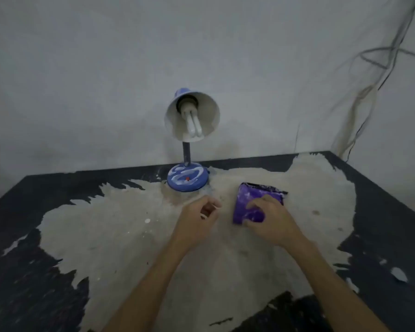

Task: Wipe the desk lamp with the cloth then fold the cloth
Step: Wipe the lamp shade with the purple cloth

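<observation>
- The wall [106, 68] behind is pale grey, with loose cables [374, 75] hanging down its right side
- The worktop [34, 271] is dark, its coating peeled away over a wide pale patch in the middle
- The desk lamp [189, 140] stands upright at the back of the worktop, near the wall, its white shade tipped toward the camera with the bulb showing, on a round blue base
- The cloth [254, 200] lies folded on the pale patch, purple, just right of the lamp base and apart from it
- The right hand [268, 221] presses on the cloth's near edge, fingers bent over it
- The left hand [199, 219] sits just left of the cloth, fingers loosely curled, holding nothing
</observation>
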Demonstrator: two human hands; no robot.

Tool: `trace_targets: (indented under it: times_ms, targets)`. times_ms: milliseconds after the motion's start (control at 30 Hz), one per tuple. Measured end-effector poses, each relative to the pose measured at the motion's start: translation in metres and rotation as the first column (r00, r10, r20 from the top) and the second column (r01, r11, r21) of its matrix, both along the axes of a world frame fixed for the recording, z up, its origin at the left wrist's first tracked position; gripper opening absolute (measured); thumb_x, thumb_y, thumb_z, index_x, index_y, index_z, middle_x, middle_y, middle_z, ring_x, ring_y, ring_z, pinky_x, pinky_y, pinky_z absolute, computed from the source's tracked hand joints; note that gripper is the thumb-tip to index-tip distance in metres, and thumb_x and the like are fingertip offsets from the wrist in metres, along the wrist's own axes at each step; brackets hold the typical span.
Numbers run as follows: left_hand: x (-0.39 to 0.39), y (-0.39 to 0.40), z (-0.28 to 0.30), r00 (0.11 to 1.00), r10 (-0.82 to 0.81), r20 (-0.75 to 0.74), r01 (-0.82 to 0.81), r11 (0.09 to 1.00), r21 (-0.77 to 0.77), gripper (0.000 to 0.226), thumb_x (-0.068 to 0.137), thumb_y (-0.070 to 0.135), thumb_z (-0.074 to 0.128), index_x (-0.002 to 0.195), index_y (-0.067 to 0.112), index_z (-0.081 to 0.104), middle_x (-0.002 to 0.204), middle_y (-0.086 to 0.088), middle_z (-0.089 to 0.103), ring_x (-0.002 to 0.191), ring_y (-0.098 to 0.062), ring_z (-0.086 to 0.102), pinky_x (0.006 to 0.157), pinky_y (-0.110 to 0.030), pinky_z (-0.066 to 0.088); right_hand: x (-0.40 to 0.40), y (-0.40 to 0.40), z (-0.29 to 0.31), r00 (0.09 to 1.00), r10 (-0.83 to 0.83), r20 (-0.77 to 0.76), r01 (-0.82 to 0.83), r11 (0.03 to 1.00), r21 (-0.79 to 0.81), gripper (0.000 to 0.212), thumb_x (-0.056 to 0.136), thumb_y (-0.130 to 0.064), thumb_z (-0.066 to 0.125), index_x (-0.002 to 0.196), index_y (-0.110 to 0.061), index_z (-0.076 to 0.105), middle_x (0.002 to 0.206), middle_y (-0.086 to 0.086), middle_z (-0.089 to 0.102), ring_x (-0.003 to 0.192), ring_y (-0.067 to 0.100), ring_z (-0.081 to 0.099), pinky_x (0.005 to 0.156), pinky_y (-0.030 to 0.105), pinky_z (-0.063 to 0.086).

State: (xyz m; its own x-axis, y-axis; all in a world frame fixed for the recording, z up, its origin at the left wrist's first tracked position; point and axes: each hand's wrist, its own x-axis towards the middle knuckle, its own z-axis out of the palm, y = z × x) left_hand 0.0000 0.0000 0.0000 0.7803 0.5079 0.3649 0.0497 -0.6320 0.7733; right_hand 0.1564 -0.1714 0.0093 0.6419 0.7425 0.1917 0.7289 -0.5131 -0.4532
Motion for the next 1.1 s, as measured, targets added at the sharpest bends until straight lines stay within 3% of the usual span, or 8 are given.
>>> trace_targets:
  times_ms: [133, 333, 533, 700, 867, 967, 1100]
  targets:
    - [-0.006, -0.017, 0.003, 0.999, -0.015, -0.051, 0.015, 1.0, -0.005, 0.02, 0.092, 0.018, 0.07, 0.093, 0.037, 0.067, 0.084, 0.012, 0.069, 0.078, -0.002, 0.065, 0.069, -0.011, 0.051, -0.008, -0.007, -0.004, 0.993, 0.041, 0.113, -0.027, 0.992, -0.124, 0.035, 0.086, -0.041, 0.069, 0.119, -0.03, 0.065, 0.118, -0.003, 0.055, 0.116, 0.022, 0.054, 0.097, 0.035, 0.045]
    - [-0.018, -0.019, 0.01, 0.996, -0.018, -0.088, 0.018, 1.0, -0.003, 0.019, 0.093, 0.021, 0.071, 0.094, 0.04, 0.067, 0.084, 0.013, 0.07, 0.079, 0.001, 0.065, 0.069, -0.01, 0.05, -0.004, -0.005, -0.006, 0.978, 0.04, 0.207, -0.027, 0.998, -0.065, 0.016, 0.095, -0.032, 0.061, 0.109, -0.028, 0.069, 0.114, -0.004, 0.062, 0.11, 0.021, 0.059, 0.089, 0.035, 0.046]
    - [-0.022, -0.01, 0.024, 0.997, -0.048, -0.057, 0.049, 0.999, 0.005, 0.02, 0.095, 0.022, 0.069, 0.096, 0.042, 0.067, 0.091, 0.025, 0.069, 0.084, 0.0, 0.067, 0.073, -0.012, 0.052, -0.001, 0.007, 0.009, 0.973, -0.037, 0.227, -0.004, 0.983, 0.182, 0.015, 0.1, -0.019, 0.053, 0.11, -0.016, 0.064, 0.112, 0.002, 0.064, 0.097, 0.027, 0.063, 0.077, 0.036, 0.049]
    - [-0.014, -0.001, 0.056, 0.996, -0.075, 0.057, 0.074, 0.997, 0.023, 0.019, 0.094, 0.023, 0.069, 0.098, 0.042, 0.068, 0.096, 0.022, 0.07, 0.09, -0.002, 0.067, 0.074, -0.012, 0.052, 0.0, 0.016, 0.045, 0.966, -0.058, 0.252, -0.047, 0.919, 0.391, 0.011, 0.102, -0.017, 0.051, 0.109, -0.02, 0.059, 0.107, -0.003, 0.06, 0.082, 0.014, 0.055, 0.065, 0.023, 0.041]
    - [-0.012, 0.011, 0.091, 0.968, -0.045, 0.247, 0.039, 0.999, 0.025, 0.019, 0.095, 0.023, 0.07, 0.111, 0.031, 0.067, 0.108, 0.017, 0.066, 0.103, -0.005, 0.066, 0.08, -0.013, 0.052, -0.009, 0.031, 0.099, 0.971, 0.119, 0.209, -0.214, 0.821, 0.529, 0.012, 0.102, -0.015, 0.051, 0.099, -0.023, 0.059, 0.097, -0.01, 0.061, 0.084, 0.01, 0.059, 0.071, 0.036, 0.052]
    - [-0.017, 0.018, 0.109, 0.944, -0.03, 0.329, 0.027, 1.0, 0.013, 0.021, 0.094, 0.031, 0.07, 0.115, 0.029, 0.064, 0.111, 0.013, 0.068, 0.105, -0.009, 0.066, 0.085, -0.017, 0.053, -0.02, 0.042, 0.127, 0.935, 0.311, 0.169, -0.351, 0.758, 0.55, 0.013, 0.099, -0.014, 0.051, 0.096, -0.018, 0.063, 0.091, -0.007, 0.064, 0.084, 0.012, 0.061, 0.073, 0.034, 0.052]
    - [-0.024, 0.019, 0.127, 0.94, -0.104, 0.324, 0.125, 0.991, -0.044, 0.025, 0.093, 0.045, 0.065, 0.113, 0.03, 0.064, 0.106, 0.011, 0.071, 0.099, -0.013, 0.07, 0.081, -0.029, 0.06, -0.035, 0.056, 0.149, 0.89, 0.443, 0.104, -0.416, 0.7, 0.581, 0.016, 0.098, -0.016, 0.05, 0.091, -0.018, 0.064, 0.083, -0.009, 0.065, 0.077, 0.015, 0.063, 0.066, 0.029, 0.051]
